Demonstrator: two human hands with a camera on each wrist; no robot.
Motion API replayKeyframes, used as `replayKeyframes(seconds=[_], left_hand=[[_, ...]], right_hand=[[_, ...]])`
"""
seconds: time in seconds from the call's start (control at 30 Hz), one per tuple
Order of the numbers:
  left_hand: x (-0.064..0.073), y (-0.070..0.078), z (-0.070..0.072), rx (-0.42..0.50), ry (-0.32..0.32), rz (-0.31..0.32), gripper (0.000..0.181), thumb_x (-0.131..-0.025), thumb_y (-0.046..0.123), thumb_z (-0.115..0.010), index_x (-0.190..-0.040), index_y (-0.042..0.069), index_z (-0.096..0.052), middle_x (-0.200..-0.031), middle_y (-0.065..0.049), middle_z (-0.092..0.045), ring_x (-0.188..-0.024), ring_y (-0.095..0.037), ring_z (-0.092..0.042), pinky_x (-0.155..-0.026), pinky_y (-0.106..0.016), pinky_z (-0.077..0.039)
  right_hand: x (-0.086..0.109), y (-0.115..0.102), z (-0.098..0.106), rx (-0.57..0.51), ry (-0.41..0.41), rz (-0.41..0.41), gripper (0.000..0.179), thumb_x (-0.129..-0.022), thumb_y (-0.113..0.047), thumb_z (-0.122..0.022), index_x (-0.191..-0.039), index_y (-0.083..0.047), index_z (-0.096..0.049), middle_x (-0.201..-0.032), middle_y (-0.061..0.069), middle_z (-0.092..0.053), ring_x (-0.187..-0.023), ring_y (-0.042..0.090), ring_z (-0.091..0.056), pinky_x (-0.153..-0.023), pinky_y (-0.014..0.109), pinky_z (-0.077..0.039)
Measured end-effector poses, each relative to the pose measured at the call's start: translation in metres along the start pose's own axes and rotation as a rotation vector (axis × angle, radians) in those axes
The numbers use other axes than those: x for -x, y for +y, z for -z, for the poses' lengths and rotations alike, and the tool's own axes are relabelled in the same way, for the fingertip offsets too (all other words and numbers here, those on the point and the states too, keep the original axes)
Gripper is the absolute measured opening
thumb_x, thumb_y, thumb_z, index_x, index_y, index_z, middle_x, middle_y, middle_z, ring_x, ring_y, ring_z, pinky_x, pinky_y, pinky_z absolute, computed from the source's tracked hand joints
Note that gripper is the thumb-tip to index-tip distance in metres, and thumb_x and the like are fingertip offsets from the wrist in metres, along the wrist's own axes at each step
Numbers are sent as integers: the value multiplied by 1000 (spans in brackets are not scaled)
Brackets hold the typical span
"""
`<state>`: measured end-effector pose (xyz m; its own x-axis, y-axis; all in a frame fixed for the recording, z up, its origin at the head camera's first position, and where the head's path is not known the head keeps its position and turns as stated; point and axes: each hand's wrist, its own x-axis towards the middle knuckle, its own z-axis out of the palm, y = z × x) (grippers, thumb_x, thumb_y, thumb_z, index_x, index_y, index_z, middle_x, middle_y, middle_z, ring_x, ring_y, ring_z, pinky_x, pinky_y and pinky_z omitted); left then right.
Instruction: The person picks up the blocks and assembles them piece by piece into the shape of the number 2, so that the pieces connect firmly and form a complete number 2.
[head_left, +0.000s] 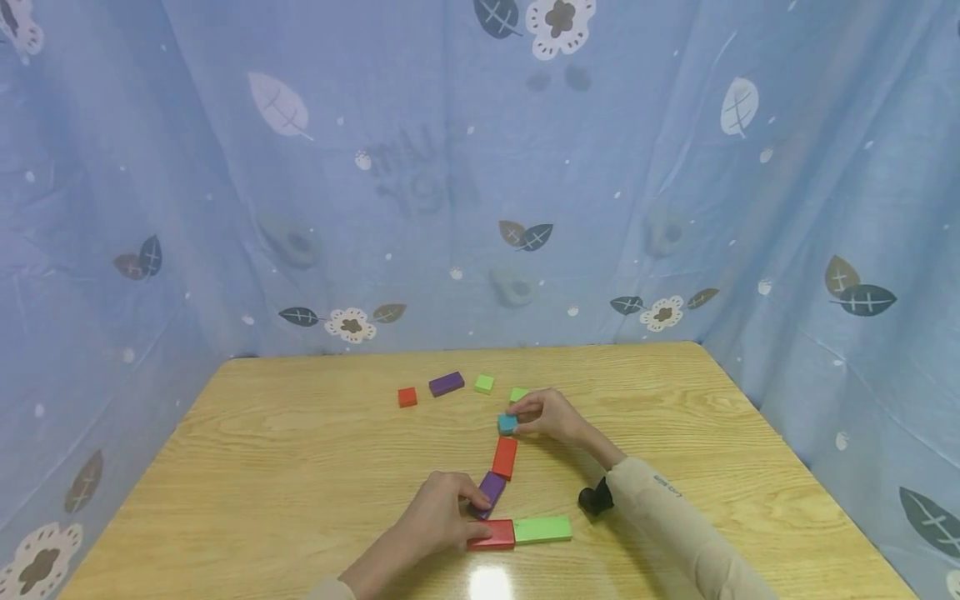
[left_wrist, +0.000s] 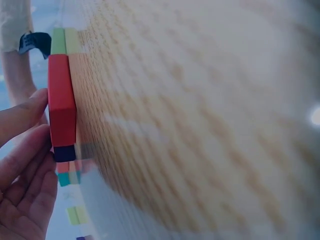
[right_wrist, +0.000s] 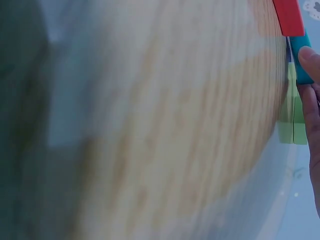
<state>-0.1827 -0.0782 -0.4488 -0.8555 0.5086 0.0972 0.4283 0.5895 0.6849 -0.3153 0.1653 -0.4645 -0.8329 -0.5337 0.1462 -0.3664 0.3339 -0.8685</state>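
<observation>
My right hand (head_left: 553, 417) pinches a small teal block (head_left: 506, 425) between thumb and fingers, at the far end of a line of blocks. The right wrist view shows the thumb on one side of the teal block (right_wrist: 301, 60), which meets a red block's end. Below it in the head view lie that long red block (head_left: 505, 457) and a purple block (head_left: 492, 488), set at a slant. My left hand (head_left: 438, 510) rests its thumb on a nearer red block (head_left: 501, 538) and a fingertip on the purple block. A long green block (head_left: 543, 529) adjoins that nearer red one.
Toward the table's far edge stand a small red block (head_left: 407, 397), a purple block (head_left: 447, 383) and a green block (head_left: 484, 384). Another green block (head_left: 518, 393) sits just behind my right hand. A blue patterned curtain (head_left: 450, 167) surrounds the wooden table (head_left: 300, 467).
</observation>
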Motion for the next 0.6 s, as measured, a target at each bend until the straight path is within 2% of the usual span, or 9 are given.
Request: replayKeyframes(seconds=[0.17, 0.33, 0.6], left_hand=[[1, -1, -1, -10, -5, 15, 24, -67, 28, -88, -86, 16, -78, -81, 16, -67, -82, -2, -60, -79, -27, -50], [3, -1, -1, 11, -11, 29, 24, -67, 28, -88, -86, 17, -78, -81, 17, -66, -82, -3, -60, -79, -28, -50], [0, -1, 0, 6, -5, 11, 24, -67, 28, -88, -86, 17, -77, -81, 17, -66, -82, -2, -60, -81, -30, -51]], right_hand=[[0, 2, -2, -8, -11, -17, 29, -77, -2, -78, -105, 4, -71, -108, 19, -68, -98, 29, -67, -80, 30, -54], [1, -3, -3, -4, -26, -41, 28, -78, 5, -74, -106, 7, -69, -108, 22, -67, -100, 34, -65, -80, 30, -54], [6, -37, 0, 7, -37, -61, 27, -78, 9, -72, -105, 13, -67, -107, 27, -66, -101, 39, -64, -81, 33, -54]])
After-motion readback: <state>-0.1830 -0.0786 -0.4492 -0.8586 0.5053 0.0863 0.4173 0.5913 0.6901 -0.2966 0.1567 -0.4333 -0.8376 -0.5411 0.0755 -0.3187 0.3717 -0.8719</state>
